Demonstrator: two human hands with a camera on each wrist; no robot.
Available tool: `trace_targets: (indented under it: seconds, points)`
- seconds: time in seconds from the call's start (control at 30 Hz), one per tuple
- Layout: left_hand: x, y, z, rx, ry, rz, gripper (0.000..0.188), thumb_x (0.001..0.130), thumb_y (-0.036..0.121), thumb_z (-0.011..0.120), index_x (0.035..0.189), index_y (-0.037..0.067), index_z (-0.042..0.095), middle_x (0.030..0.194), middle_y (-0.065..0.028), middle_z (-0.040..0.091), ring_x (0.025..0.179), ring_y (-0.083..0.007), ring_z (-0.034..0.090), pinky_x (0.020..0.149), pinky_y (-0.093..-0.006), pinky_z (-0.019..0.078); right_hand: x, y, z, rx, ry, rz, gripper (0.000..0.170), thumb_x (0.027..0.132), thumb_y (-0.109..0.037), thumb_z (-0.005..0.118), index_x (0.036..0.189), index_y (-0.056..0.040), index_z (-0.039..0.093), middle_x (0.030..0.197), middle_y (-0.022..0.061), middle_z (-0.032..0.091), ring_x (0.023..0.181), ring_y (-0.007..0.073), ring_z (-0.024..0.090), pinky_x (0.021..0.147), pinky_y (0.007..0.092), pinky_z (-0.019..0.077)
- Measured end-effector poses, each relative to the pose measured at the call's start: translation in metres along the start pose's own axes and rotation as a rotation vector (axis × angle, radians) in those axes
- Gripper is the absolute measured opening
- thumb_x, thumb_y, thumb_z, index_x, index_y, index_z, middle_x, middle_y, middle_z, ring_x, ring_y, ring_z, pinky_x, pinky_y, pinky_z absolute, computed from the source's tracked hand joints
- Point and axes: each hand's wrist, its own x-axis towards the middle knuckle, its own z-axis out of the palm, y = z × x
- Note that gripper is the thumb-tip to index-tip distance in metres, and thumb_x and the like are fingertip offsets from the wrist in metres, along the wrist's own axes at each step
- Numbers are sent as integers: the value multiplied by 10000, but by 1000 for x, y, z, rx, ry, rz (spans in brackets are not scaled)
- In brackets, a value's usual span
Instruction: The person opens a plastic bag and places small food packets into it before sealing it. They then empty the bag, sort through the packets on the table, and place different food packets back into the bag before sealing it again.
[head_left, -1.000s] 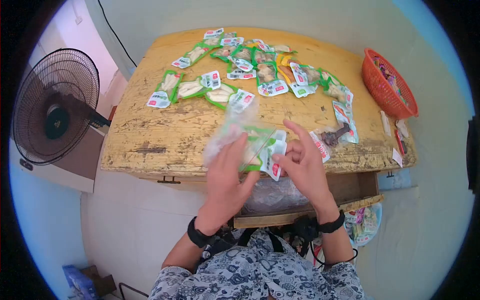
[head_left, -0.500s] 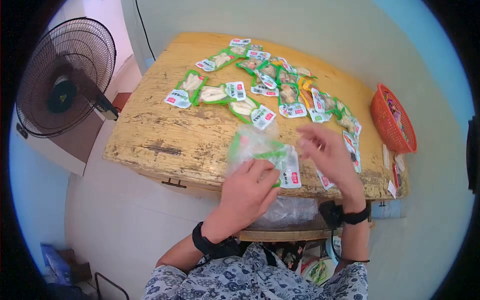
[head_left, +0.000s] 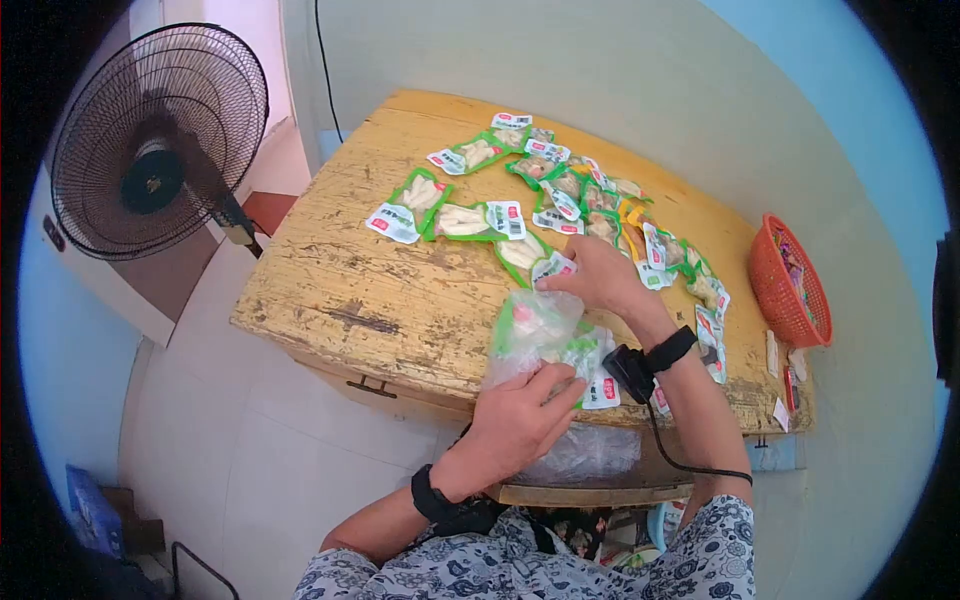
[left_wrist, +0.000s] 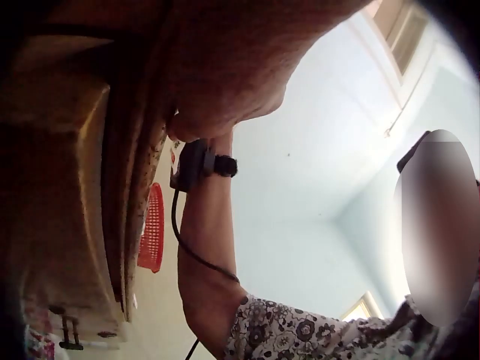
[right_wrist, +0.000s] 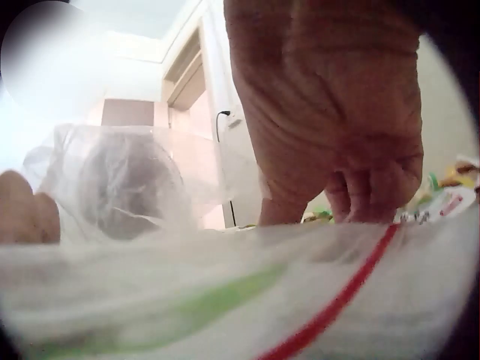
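Note:
My left hand (head_left: 515, 425) grips the lower edge of a clear plastic bag (head_left: 530, 330) at the table's front edge, its fingers curled over the plastic. Inside the bag show green-and-white snack packets (head_left: 600, 390). Reaching past the bag, my right hand (head_left: 600, 275) pinches the white label end of a green snack packet (head_left: 518, 258) with pale pieces in it, which lies on the table. In the right wrist view, the thumb and bent fingers of the right hand (right_wrist: 330, 127) point down behind blurred plastic.
More snack packets (head_left: 465, 222) lie spread across the worn yellow wooden table (head_left: 330, 270). A red basket (head_left: 785, 290) of small wrapped items stands at the right. Below the front edge, an open drawer holds clear plastic (head_left: 590, 452). A fan (head_left: 155, 140) stands left.
My right hand has left the bag and reached forward to a packet lying behind it. My left hand has stayed on the bag, its fingers now curled. The head view has shifted.

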Motion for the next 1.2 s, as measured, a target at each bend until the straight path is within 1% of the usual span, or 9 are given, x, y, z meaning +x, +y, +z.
trace_targets:
  seconds: [0.07, 0.17, 0.27, 0.3, 0.43, 0.67, 0.9, 1.0, 1.2]
  points:
    - [0, 0, 2, 0, 6, -6, 404, 778, 162, 776, 1168, 92, 693, 1156, -67, 632, 963, -282, 632, 805, -369, 533, 2, 9, 3, 128, -59, 59, 441, 823, -349, 824, 1024, -4, 637, 866, 104, 675, 792, 221, 673, 669, 358, 510]
    - [2, 5, -3, -25, 25, -42, 382, 784, 166, 779, 1149, 89, 699, 1144, -67, 639, 957, -287, 635, 823, -382, 529, -9, 36, 12, 567, 46, 24, 356, 831, -261, 820, 980, -6, 619, 860, 86, 679, 819, 178, 685, 689, 351, 538]
    - [4, 8, -2, -30, 50, -64, 365, 780, 159, 784, 1128, 82, 701, 1123, -77, 648, 950, -295, 634, 842, -399, 521, -39, 43, -4, 982, 178, 111, 197, 900, -131, 755, 964, -31, 598, 854, 25, 658, 798, 90, 646, 660, 281, 537]
    - [4, 8, -1, -29, 58, -65, 361, 778, 155, 786, 1120, 79, 702, 1115, -82, 651, 947, -299, 633, 849, -406, 518, -52, 40, -14, 1081, 179, 68, 110, 951, -69, 682, 971, -62, 573, 885, 9, 661, 790, 74, 633, 650, 251, 540]
    - [12, 10, 3, -63, 56, -89, 344, 778, 132, 788, 1101, 61, 696, 1101, -100, 653, 940, -311, 628, 856, -419, 511, -100, 48, -30, 1059, 387, 148, 105, 967, -64, 662, 1012, -74, 568, 918, 5, 668, 815, 67, 637, 679, 242, 533]
    - [25, 17, 13, -55, 75, -68, 282, 807, 98, 769, 1068, 31, 686, 1085, -118, 655, 966, -325, 610, 834, -429, 501, -179, 53, -22, 1240, 756, 249, 117, 966, -39, 658, 1034, -49, 564, 964, 30, 687, 849, 65, 635, 748, 231, 516]
    - [26, 18, 14, -60, 168, -112, 189, 840, 18, 727, 1021, 6, 675, 1003, -151, 672, 942, -338, 634, 802, -413, 521, -228, 42, 10, 1312, 750, 335, 119, 966, -12, 645, 1034, -35, 550, 947, 23, 678, 837, 69, 625, 777, 220, 495]
    - [27, 23, 16, -90, 212, -147, 161, 851, -4, 710, 1009, 1, 678, 986, -158, 674, 922, -333, 648, 771, -402, 528, -233, 44, 16, 1312, 646, 328, 129, 962, -10, 653, 1042, -32, 553, 943, 28, 687, 837, 70, 630, 775, 226, 502]
    - [28, 34, 24, -130, 292, -88, 150, 831, -42, 708, 973, 1, 684, 1041, -137, 679, 932, -320, 640, 819, -399, 535, -215, 27, 14, 1475, 484, 276, 142, 963, -4, 651, 1072, -21, 562, 984, 63, 719, 857, 76, 658, 766, 234, 529]
